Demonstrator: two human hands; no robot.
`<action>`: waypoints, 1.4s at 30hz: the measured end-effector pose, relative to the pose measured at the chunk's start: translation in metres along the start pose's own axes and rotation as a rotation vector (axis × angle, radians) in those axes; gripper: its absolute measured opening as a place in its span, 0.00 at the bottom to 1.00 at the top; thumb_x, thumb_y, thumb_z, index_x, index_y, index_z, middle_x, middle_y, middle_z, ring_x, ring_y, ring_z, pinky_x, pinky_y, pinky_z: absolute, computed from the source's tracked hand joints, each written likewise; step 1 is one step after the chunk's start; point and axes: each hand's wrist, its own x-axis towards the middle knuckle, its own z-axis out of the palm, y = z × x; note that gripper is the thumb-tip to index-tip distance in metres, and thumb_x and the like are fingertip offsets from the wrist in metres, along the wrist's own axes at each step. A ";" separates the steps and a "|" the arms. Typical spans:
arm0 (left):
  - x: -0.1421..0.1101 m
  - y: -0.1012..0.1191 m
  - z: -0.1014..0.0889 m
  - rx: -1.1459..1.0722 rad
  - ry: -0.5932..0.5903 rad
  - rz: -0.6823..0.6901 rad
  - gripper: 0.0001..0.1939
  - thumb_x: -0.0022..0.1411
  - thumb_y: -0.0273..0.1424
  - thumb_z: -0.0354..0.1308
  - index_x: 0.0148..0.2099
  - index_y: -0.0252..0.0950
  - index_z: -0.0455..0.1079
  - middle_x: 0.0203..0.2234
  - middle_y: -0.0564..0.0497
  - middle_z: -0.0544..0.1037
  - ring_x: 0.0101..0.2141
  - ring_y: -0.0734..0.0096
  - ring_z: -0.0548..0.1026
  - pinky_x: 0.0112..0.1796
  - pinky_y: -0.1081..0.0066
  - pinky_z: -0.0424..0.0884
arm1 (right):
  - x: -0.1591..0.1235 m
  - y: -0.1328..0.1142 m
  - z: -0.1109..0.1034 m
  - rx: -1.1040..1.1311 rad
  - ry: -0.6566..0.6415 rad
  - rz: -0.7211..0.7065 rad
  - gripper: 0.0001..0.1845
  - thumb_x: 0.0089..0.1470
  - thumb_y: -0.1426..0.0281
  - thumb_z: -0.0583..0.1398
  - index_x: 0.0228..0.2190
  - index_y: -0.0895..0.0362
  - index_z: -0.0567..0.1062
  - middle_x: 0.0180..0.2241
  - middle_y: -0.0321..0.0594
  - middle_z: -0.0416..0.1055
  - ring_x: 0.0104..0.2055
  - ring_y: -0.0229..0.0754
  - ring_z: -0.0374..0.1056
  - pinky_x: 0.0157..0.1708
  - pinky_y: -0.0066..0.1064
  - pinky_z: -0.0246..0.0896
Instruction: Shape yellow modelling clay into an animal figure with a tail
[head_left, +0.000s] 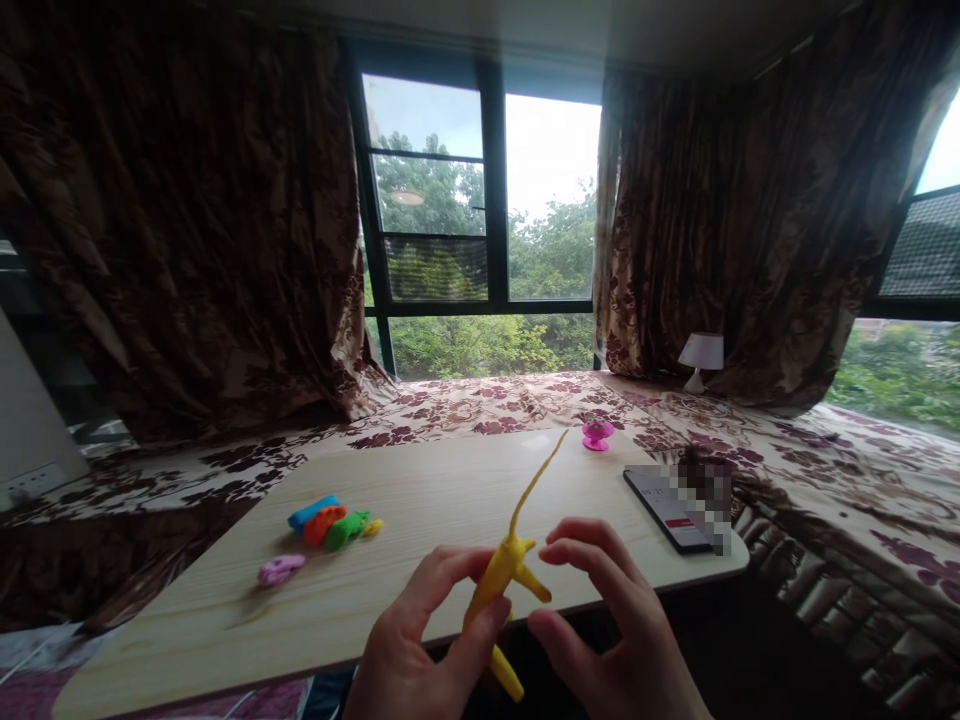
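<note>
A yellow clay figure (498,580) with stubby legs and a long thin strand pointing up from one end hangs above the table's near edge. My left hand (427,640) is closed on its body, thumb in front and fingers behind. Just to the right, my right hand (615,620) is open, its thumb and fingers curved apart close to the figure's short legs. Between those fingers I see nothing held. Part of the figure's body is hidden behind my left thumb.
On the pale wooden table (420,500) lie blue (313,512), orange (325,526), green (346,530) and pink clay lumps (280,569), plus a small yellow piece (373,527). A pink suction-cup toy (598,434) stands at the back; a tablet-like device (667,510) lies right. A lamp (700,360) stands beyond.
</note>
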 end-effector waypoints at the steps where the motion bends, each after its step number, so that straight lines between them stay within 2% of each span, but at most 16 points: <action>1: -0.001 -0.001 0.000 0.047 0.029 0.040 0.11 0.52 0.35 0.60 0.40 0.44 0.72 0.37 0.52 0.76 0.40 0.62 0.73 0.44 0.69 0.67 | 0.000 0.001 0.000 0.007 0.006 0.028 0.15 0.47 0.74 0.61 0.40 0.54 0.70 0.44 0.45 0.65 0.47 0.47 0.63 0.45 0.36 0.62; 4: -0.003 -0.006 0.001 0.195 0.095 0.174 0.13 0.51 0.34 0.61 0.41 0.47 0.71 0.39 0.52 0.74 0.42 0.61 0.71 0.49 0.63 0.63 | 0.003 0.002 0.001 0.080 0.014 0.108 0.12 0.51 0.74 0.59 0.40 0.55 0.69 0.46 0.44 0.63 0.50 0.45 0.61 0.50 0.35 0.58; 8: -0.004 -0.013 0.000 0.338 0.135 0.320 0.15 0.49 0.32 0.62 0.42 0.48 0.71 0.39 0.51 0.75 0.43 0.59 0.70 0.55 0.57 0.54 | 0.008 0.001 0.006 0.232 -0.004 0.178 0.05 0.54 0.72 0.58 0.36 0.55 0.70 0.43 0.42 0.65 0.48 0.43 0.62 0.48 0.32 0.59; 14: -0.004 -0.015 0.002 0.465 0.146 0.440 0.16 0.51 0.30 0.59 0.44 0.46 0.69 0.38 0.51 0.74 0.43 0.61 0.70 0.55 0.57 0.53 | 0.009 0.000 0.010 0.283 0.011 0.250 0.02 0.52 0.73 0.60 0.30 0.55 0.71 0.42 0.39 0.66 0.47 0.42 0.62 0.48 0.31 0.57; 17: -0.004 -0.016 0.003 0.511 0.163 0.499 0.17 0.52 0.28 0.59 0.45 0.46 0.68 0.38 0.51 0.73 0.43 0.62 0.70 0.56 0.56 0.52 | 0.007 0.002 0.012 0.308 0.033 0.264 0.03 0.50 0.74 0.61 0.30 0.55 0.71 0.42 0.39 0.66 0.48 0.42 0.61 0.49 0.31 0.55; 22: -0.004 -0.022 0.001 0.567 0.142 0.611 0.20 0.52 0.25 0.60 0.48 0.43 0.65 0.39 0.50 0.71 0.43 0.65 0.69 0.55 0.56 0.54 | 0.005 0.001 0.014 0.418 -0.001 0.297 0.01 0.54 0.72 0.58 0.32 0.54 0.71 0.40 0.40 0.66 0.46 0.43 0.63 0.48 0.35 0.57; 29: -0.006 -0.022 0.002 0.522 0.134 0.546 0.20 0.52 0.26 0.60 0.48 0.43 0.65 0.40 0.51 0.71 0.44 0.65 0.70 0.54 0.57 0.56 | 0.003 0.003 0.014 0.465 -0.016 0.301 0.02 0.55 0.71 0.57 0.32 0.54 0.71 0.40 0.40 0.66 0.46 0.44 0.63 0.47 0.36 0.58; 34: -0.009 -0.017 0.006 0.306 0.109 0.392 0.15 0.54 0.31 0.59 0.46 0.46 0.68 0.41 0.53 0.72 0.42 0.66 0.72 0.52 0.61 0.62 | 0.004 0.004 0.009 0.459 -0.036 0.303 0.11 0.53 0.72 0.59 0.41 0.51 0.71 0.47 0.42 0.63 0.52 0.46 0.58 0.50 0.37 0.58; 37: -0.010 -0.013 0.008 0.219 0.111 0.336 0.13 0.54 0.31 0.58 0.44 0.46 0.70 0.41 0.53 0.73 0.42 0.66 0.72 0.50 0.63 0.64 | 0.004 0.001 0.005 0.480 -0.077 0.328 0.08 0.54 0.71 0.59 0.38 0.52 0.74 0.47 0.43 0.63 0.52 0.47 0.59 0.50 0.38 0.57; 42: -0.011 -0.009 0.011 0.196 0.100 0.315 0.13 0.54 0.31 0.58 0.44 0.46 0.70 0.40 0.53 0.73 0.43 0.66 0.72 0.53 0.61 0.62 | 0.005 0.000 0.004 0.448 -0.049 0.343 0.07 0.52 0.70 0.60 0.36 0.52 0.75 0.47 0.43 0.63 0.53 0.48 0.58 0.51 0.38 0.56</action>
